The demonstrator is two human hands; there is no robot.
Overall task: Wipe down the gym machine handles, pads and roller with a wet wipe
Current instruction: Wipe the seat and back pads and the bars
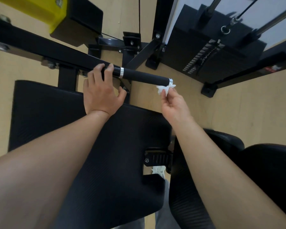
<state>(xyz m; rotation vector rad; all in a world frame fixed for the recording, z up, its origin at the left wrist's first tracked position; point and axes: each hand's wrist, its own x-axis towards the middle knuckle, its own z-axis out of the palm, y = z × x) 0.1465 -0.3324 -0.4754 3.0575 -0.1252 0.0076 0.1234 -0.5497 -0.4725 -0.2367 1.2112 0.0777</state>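
Two forearms fill the near half of the view and hide much of the black seat pad (69,123), whose near edge runs out of frame. A white scrap (157,171) in the gap beside the pad is too blurred to identify. The weight stack (206,53) at far right is smeared and only partly visible.

The wet wipe (165,89) is small, white and crumpled into points. It sits just under the chrome right end of the handle (145,78) — whether it touches is unclear. The right hand (175,104) pinches it between thumb and fingertips, palm up. The left hand (101,94) has its fingers curled over the handle's left, glossy part, beyond a chrome ring — thumb spread below.
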